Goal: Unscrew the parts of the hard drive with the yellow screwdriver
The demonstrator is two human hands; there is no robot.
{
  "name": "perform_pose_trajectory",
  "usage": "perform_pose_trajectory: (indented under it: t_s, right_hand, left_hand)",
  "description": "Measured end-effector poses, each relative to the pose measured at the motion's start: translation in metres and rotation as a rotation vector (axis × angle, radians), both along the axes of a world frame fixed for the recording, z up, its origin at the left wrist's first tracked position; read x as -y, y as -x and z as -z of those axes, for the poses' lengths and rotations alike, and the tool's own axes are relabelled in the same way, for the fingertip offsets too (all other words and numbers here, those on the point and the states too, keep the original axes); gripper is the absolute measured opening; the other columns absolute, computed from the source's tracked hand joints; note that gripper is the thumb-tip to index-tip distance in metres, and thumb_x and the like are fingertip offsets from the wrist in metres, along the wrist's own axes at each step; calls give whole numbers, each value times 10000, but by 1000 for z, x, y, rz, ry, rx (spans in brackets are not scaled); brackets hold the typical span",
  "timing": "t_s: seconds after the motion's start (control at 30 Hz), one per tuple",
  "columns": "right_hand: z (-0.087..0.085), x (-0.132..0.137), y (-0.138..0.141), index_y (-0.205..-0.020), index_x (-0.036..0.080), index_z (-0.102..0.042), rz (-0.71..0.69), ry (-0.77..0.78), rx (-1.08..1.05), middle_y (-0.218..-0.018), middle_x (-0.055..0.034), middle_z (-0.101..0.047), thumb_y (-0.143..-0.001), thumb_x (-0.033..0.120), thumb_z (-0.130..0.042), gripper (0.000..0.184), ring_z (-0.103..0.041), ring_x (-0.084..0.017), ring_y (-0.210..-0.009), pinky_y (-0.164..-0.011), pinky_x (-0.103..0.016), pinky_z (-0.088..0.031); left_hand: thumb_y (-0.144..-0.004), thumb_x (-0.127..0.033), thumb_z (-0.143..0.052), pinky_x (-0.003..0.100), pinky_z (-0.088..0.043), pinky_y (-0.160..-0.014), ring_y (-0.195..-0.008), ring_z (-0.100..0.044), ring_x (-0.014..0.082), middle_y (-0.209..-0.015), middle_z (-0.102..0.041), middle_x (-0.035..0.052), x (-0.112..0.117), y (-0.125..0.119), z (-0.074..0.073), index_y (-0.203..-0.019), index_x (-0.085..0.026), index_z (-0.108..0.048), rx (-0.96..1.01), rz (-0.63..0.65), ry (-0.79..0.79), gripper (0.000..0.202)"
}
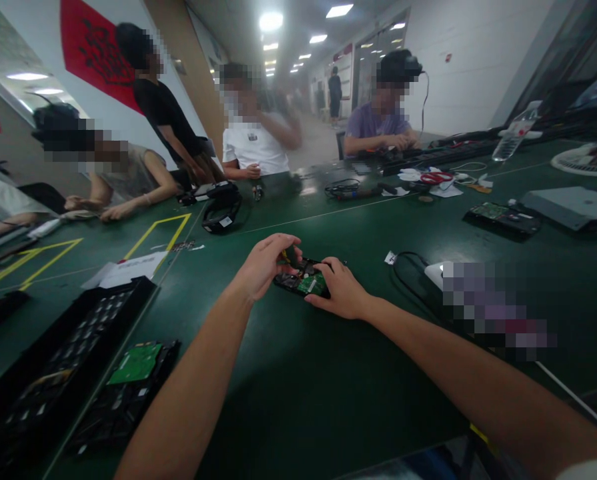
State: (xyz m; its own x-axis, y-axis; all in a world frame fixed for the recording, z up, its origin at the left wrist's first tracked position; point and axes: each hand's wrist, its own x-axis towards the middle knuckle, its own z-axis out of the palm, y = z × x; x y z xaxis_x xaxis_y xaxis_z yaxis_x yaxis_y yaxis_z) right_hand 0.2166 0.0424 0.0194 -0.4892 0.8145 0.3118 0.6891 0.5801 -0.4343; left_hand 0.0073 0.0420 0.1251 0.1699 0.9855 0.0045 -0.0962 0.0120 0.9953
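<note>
A small black device housing with a green circuit board (pixel 312 285) in it lies on the table in front of me. My left hand (pixel 267 263) is over its left end, fingers closed in a pinch around a short black-and-yellow tool (pixel 291 255) that looks like a screwdriver. The fingers hide part of the tool, and I cannot tell where its tip rests. On the housing's right side, my right hand (pixel 342 291) grips the edge, thumb at the near side and fingers over the top.
Left of my arm are a long black tray (pixel 86 327) of small parts and another opened housing with a green board (pixel 136 364). A black headset (pixel 221 208) lies ahead. On the right are a phone-like device (pixel 478 300), a grey box (pixel 576 205) and a bottle (pixel 516 133). Several people sit or stand around.
</note>
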Motion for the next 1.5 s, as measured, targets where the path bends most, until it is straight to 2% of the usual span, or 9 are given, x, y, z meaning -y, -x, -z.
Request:
perform_pose_trajectory:
  t_s: [0.27,0.43,0.57,0.8,0.9,1.0,1.13,1.3,1.5]
  right_hand:
    - [3,-1,0,-1422,221,-493,13,-21,0,-1414,-176,-433,-869,661,-672,729,-529,-354,-1222,-1041,-545,-444]
    - [2,-1,1,-1412,223,-507,8,-16,2,-1411,-174,-436,-867,659,-677,718,-523,-355,-1233,-1056,-545,-430]
    - [2,0,2,-1413,224,-507,13,-19,-2,-1400,-173,-444,-862,647,-689,718,-518,-355,-1240,-1077,-545,-410]
    - [2,0,1,-1417,219,-500,10,-21,-7,-1392,-175,-451,-866,643,-687,721,-514,-362,-1251,-1068,-546,-420]
    - [1,-1,1,-1422,219,-497,9,-10,-6,-1400,-176,-446,-862,651,-689,733,-516,-363,-1250,-1067,-550,-420]
    - [0,0,1,-1414,220,-502,7,1,-4,-1403,-175,-442,-857,658,-692,733,-519,-359,-1245,-1065,-553,-421]
    - [0,0,0,-1406,228,-507,13,1,-1,-1410,-170,-439,-859,661,-688,722,-536,-350,-1217,-1044,-546,-442]
    - [1,0,1,-1409,226,-505,18,-10,1,-1406,-170,-439,-869,654,-680,711,-528,-352,-1227,-1061,-551,-429]
    - [0,0,1,-1403,230,-518,-1,-9,4,-1397,-168,-442,-870,661,-678,704,-515,-358,-1246,-1081,-553,-404]
  left_hand:
    - [-816,-385,-740,329,-590,-677,-850,-688,215,-941,-697,105,-2,1,2,-893,-137,-668,97,22,29,269]
    - [-807,-380,-707,248,-522,-600,-852,-631,185,-973,-692,109,-2,7,0,-834,-125,-739,-10,-21,-38,258]
    - [-815,-399,-697,244,-521,-597,-849,-632,190,-920,-691,108,-3,7,-2,-896,-125,-766,-52,-35,-47,294]
    - [-849,-391,-701,275,-584,-635,-881,-687,213,-937,-710,113,1,0,-3,-992,-138,-701,40,70,18,291]
    - [-832,-350,-704,306,-606,-680,-897,-711,229,-936,-719,114,-1,0,-1,-961,-143,-675,99,37,63,245]
    - [-816,-339,-681,328,-609,-706,-883,-716,237,-905,-713,114,-4,2,0,-886,-138,-668,126,-48,92,213]
    - [-788,-338,-681,255,-544,-601,-845,-676,201,-925,-695,106,-8,6,1,-833,-130,-703,64,-104,38,214]
    - [-809,-387,-702,259,-539,-631,-843,-673,197,-919,-703,114,-5,6,0,-935,-120,-736,27,-4,16,297]
    - [-835,-336,-711,321,-600,-688,-874,-717,228,-995,-719,124,1,-1,-1,-1017,-145,-658,132,93,95,269]
